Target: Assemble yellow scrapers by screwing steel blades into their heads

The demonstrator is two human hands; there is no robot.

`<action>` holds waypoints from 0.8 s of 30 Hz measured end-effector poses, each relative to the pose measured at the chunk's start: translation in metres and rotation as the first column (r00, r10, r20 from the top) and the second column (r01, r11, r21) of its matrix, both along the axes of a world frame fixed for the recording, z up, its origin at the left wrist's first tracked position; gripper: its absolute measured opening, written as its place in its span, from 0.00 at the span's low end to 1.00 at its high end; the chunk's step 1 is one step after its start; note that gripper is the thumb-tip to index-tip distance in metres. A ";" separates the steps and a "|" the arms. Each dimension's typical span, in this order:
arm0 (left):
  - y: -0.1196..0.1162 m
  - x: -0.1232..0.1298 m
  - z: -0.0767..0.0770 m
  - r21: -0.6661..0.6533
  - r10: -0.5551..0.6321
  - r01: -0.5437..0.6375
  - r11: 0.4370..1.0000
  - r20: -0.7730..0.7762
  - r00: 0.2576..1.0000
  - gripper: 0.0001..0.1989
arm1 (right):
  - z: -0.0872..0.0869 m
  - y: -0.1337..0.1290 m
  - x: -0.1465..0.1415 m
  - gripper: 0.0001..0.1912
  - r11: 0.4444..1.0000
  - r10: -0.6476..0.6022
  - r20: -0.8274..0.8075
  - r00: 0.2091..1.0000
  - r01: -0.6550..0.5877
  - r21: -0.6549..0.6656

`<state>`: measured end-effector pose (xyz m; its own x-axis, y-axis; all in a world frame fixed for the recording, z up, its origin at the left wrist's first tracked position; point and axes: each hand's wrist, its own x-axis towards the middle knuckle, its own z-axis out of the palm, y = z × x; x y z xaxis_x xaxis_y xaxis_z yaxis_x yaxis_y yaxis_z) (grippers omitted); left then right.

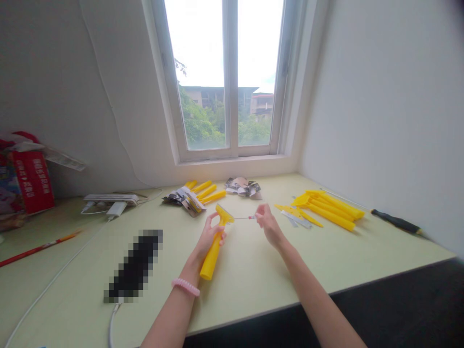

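My left hand [209,237] grips a yellow plastic scraper-like tool [212,256] by its handle, with the wide head [224,215] pointing up and to the right. My right hand [267,223] pinches a thin metal pin with a red mark [246,218], whose far end reaches the tool's head. Whether they touch is too small to tell. A pile of yellow plastic handles [331,210] lies to the right of my right hand. More yellow pieces [205,191] lie beyond my hands, beside foil packets [184,200].
A black-handled screwdriver [397,221] lies at the desk's right. Another heap of packets [241,187] sits under the window [228,77]. Left of my hands are a pixelated dark object [134,266], a power strip [110,198], a red pencil [39,249] and a red box [33,181].
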<state>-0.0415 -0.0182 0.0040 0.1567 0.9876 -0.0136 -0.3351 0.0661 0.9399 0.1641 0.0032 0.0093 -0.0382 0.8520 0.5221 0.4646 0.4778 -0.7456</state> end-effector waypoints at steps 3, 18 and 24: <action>0.000 -0.001 0.000 0.000 0.006 -0.006 1.000 -0.009 1.000 0.33 | 0.002 0.001 -0.001 0.06 0.997 0.070 0.004 0.998 -0.070 0.029; -0.001 0.000 0.001 -0.023 -0.007 0.007 1.000 -0.014 1.000 0.33 | 0.003 -0.003 -0.002 0.07 0.997 0.036 0.005 0.999 -0.036 0.065; -0.002 0.002 0.001 0.003 -0.010 0.010 1.000 -0.011 1.000 0.33 | 0.002 -0.005 -0.001 0.10 1.000 -0.017 0.059 0.998 0.016 0.008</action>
